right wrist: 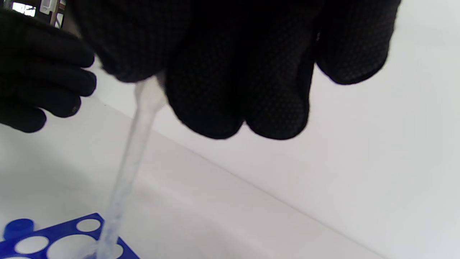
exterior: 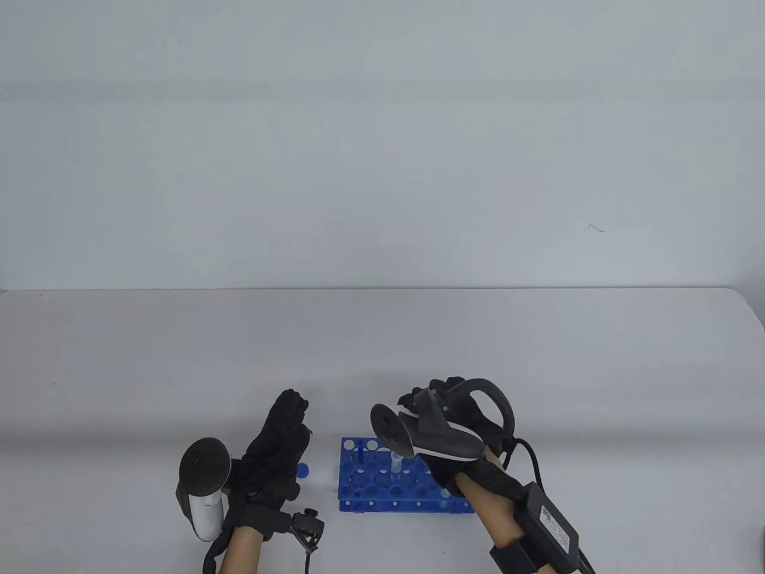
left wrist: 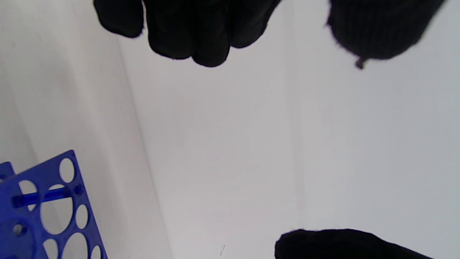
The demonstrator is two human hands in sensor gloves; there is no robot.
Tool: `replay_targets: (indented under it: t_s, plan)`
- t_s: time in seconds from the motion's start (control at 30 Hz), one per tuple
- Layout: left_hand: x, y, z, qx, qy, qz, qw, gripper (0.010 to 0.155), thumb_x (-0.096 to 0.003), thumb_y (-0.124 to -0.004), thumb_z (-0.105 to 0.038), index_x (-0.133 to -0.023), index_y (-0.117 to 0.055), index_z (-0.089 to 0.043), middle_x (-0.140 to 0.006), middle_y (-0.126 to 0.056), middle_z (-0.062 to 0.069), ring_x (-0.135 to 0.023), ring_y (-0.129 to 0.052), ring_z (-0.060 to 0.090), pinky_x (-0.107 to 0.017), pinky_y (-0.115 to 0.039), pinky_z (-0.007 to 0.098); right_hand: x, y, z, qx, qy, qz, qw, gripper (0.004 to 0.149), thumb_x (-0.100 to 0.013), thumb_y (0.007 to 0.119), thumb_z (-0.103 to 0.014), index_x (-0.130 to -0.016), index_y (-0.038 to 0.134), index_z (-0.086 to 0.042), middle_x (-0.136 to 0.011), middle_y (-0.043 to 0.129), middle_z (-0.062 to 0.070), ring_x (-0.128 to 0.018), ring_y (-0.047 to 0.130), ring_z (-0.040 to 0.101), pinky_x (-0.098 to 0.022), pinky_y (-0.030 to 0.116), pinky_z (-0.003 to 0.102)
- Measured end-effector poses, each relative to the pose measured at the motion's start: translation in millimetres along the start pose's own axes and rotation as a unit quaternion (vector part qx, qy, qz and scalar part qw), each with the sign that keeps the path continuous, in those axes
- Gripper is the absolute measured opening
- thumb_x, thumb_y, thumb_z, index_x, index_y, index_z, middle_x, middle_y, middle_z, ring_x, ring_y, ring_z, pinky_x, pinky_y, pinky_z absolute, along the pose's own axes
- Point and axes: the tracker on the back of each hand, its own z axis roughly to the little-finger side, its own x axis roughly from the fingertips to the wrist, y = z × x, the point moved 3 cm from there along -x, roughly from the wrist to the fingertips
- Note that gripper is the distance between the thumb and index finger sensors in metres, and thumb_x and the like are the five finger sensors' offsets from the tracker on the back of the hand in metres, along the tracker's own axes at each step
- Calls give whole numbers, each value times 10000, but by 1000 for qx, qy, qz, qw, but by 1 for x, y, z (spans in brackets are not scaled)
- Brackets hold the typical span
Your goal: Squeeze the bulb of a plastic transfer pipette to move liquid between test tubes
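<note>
Gripping the pipette [right wrist: 134, 144] by its bulb, the right hand [exterior: 445, 421] is dipping the tip into the blue tube rack [exterior: 358, 478] near the table's front edge, left hand [exterior: 278, 448] idling open alongside; a premature squeeze is risking spillage.

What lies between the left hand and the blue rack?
In the table view, a small blue cap lies on the table between the left hand and the blue rack.

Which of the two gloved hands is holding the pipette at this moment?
The right hand: its fingers curl round the top of the pipette, whose tip points down into the blue rack. The left hand holds nothing.
</note>
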Motion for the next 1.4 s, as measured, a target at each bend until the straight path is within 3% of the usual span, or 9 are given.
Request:
replay_targets:
  t_s: [0.53, 1.4]
  plan:
    - [0, 0, 0, 1, 0, 0, 1000, 920, -392, -635, -710, -1159, -392, -263, -1227, -519, 40, -1115, -520, 295, -843, -467, 554, -11, 42, -31, 36, -35, -44, 998, 403, -244, 848, -400, -607, 950, -258, -443, 1080, -102, -452, 1058, 145, -529, 807, 473]
    - [0, 0, 0, 2, -2, 1, 1000, 921, -392, -634, -711, -1159, -392, -263, -1228, -519, 41, -1115, -520, 296, -843, -467, 554, -10, 48, -28, 17, -24, -81, 996, 452, -264, 846, -418, -669, 935, -237, -500, 1077, -78, -479, 1050, 166, -535, 793, 491]
